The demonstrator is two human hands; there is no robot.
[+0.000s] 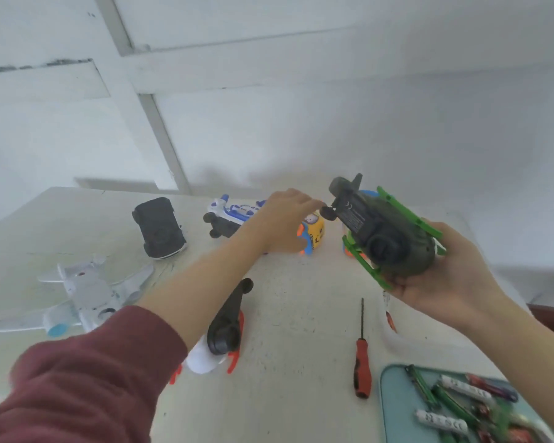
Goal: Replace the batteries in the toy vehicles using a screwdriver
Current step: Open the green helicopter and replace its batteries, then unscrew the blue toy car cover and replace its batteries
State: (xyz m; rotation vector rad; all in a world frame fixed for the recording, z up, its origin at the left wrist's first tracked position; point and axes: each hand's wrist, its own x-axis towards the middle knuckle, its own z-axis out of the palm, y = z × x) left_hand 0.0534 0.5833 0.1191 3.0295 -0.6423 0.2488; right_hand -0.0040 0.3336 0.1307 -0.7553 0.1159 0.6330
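Green-skidded toy helicopter [381,231], belly-up, gripped in right hand [445,282]; left hand [285,219] touches its tail (grip unclear); screwdriver [362,362] lies idle, so unscrewing seemingly remains.

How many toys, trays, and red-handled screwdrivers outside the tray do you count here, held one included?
Toys in plain view: 6 (green helicopter, black car, blue-white plane, yellow toy, white plane, black-red helicopter)
Trays: 1
Red-handled screwdrivers outside tray: 1
Total: 8

Dark olive toy helicopter [384,238] — bright green skids, red-and-black screwdriver [362,366], pale teal tray [385,407], maroon sleeve [87,378]
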